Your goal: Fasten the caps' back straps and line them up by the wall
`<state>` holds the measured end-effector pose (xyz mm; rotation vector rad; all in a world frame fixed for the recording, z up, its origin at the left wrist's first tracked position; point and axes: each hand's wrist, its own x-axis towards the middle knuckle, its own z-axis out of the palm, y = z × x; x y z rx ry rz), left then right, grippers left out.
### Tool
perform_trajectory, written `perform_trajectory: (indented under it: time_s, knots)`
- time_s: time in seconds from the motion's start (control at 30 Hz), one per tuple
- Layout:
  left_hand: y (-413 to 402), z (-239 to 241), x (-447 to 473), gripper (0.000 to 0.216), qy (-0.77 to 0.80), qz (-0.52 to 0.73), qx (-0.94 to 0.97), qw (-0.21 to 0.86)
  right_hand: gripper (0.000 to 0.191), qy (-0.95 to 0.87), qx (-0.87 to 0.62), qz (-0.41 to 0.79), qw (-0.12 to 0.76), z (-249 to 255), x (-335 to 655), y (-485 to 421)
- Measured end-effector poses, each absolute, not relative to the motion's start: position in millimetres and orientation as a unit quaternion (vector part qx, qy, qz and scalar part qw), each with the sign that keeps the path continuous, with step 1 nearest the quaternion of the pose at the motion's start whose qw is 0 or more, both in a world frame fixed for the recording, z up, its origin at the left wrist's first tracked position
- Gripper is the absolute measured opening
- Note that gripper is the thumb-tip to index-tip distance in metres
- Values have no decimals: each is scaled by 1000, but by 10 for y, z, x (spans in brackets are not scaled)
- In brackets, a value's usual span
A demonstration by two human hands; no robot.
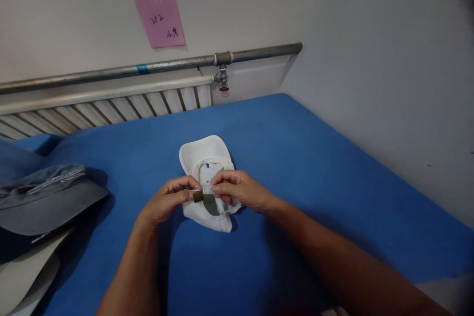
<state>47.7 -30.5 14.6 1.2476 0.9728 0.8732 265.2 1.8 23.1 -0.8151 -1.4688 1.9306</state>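
My left hand (166, 203) and right hand (241, 190) each pinch the thin pale back strap (207, 188) of the white fabric cap (202, 150), a small brass buckle (197, 196) between them; the cap lies upside down on the blue padded surface (303, 158), well apart from a grey cloth cap (48, 200)

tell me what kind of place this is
Likely a plain indoor workroom: a blue-covered table in a bare white corner, a radiator and metal pipe along the wall, a pink note stuck above, and grey caps stacked near the white cap.
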Motion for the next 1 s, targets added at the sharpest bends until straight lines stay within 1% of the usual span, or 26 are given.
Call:
perform_trajectory:
  time_s: [0.1,0.33,0.8,1.0]
  knots:
    - [-306,142,497,11,422,381,536,624,9,-562,-303,723,263,218,2644,8]
    - [-294,119,508,12,425,386,532,622,9,-565,-295,728,252,199,2659,13]
    - [-280,88,550,19,428,383,535,620,13,-525,-245,776,251,36,2639,76]
    - [-279,95,627,17,398,424,507,636,9,-487,-266,791,256,21,2601,52]
